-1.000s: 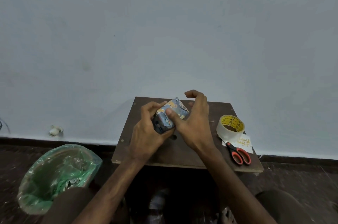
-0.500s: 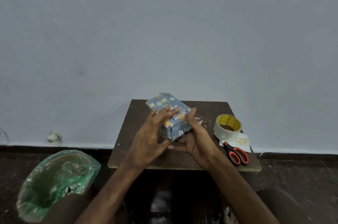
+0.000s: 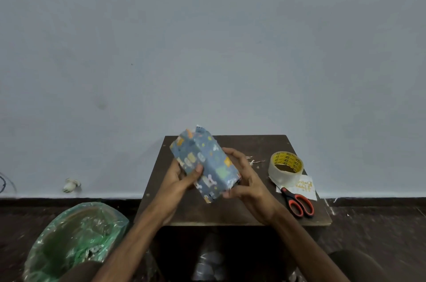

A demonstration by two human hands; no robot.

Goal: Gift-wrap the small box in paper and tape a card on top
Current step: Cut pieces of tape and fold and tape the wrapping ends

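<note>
Nearest, my left hand (image 3: pixel 182 178) gripped the small box (image 3: pixel 204 164), thumb on its face, and my right hand (image 3: pixel 249 180) curled round its lower end. I held it tilted above the counter (image 3: pixel 230 212). Patterned paper covered every side in view, though a flap stood up at the far end, so the wrapping looked nearly done. Farther right, the scissors (image 3: pixel 299 204) lay tip-first on the card (image 3: pixel 304 186), which touched the tape roll (image 3: pixel 285 166). The card was not yet taped on.
</note>
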